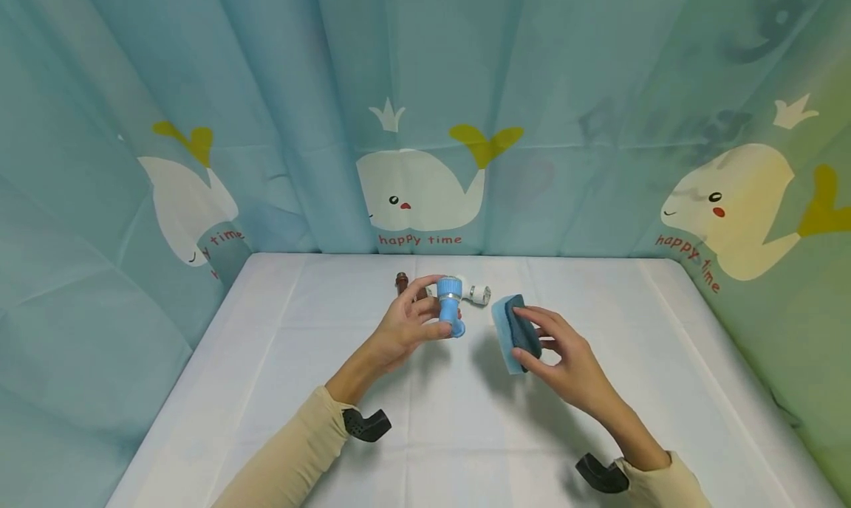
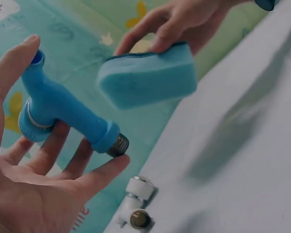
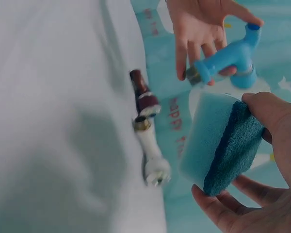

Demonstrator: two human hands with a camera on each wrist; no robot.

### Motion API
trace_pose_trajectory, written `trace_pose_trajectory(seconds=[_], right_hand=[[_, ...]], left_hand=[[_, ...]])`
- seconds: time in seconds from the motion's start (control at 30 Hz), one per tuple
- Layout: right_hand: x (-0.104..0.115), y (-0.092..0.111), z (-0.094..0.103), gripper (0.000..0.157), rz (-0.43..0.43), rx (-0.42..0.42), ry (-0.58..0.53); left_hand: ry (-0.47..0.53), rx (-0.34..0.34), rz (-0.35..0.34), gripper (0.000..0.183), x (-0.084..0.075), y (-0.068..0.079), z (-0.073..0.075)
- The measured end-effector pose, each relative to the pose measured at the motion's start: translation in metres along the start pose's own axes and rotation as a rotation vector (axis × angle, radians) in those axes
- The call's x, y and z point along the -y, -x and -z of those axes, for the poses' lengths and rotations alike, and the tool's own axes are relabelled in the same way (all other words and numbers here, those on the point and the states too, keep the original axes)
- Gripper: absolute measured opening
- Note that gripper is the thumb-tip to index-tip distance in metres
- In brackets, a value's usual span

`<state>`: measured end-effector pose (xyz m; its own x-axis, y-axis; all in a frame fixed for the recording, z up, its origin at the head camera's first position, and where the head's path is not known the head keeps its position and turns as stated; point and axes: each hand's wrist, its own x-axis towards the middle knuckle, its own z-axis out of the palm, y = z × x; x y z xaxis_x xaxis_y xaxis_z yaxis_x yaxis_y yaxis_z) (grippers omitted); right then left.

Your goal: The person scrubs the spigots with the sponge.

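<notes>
My left hand [image 1: 399, 331] grips a small blue plastic tap [image 1: 450, 295] above the white table. The left wrist view shows the thumb at the tap's spout and a fingertip by its threaded metal end [image 2: 119, 145]. On the other side, my right hand [image 1: 575, 360] pinches a sponge [image 3: 208, 131] between thumb and fingers. It has a light blue foam side and a darker, rough scouring side [image 3: 235, 150]. The sponge is held in the air, apart from the tap, with its foam side towards it.
Behind the left hand, a white tap [image 1: 477, 294] and a dark red-brown tap [image 1: 402, 282] lie on the table [image 1: 319, 360], close together in the right wrist view. A blue-green curtain [image 1: 425, 65] with whale prints hangs along the table's back and sides.
</notes>
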<state>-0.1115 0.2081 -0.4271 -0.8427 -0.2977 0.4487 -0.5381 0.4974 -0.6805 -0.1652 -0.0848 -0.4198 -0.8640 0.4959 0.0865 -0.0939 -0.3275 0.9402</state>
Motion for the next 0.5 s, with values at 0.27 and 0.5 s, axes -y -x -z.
trace_pose_trajectory(seconds=[0.27,0.5], right_hand=[[0.036,-0.035,-0.022,0.067,0.145,-0.024,-0.062],[0.035,-0.036,-0.029,0.067,0.135,-0.058,-0.021]], left_hand=[[-0.055,-0.042,-0.137,0.085,-0.002,-0.006,-0.009],[-0.080,-0.092,-0.170,0.085,-0.007,-0.007,-0.010]])
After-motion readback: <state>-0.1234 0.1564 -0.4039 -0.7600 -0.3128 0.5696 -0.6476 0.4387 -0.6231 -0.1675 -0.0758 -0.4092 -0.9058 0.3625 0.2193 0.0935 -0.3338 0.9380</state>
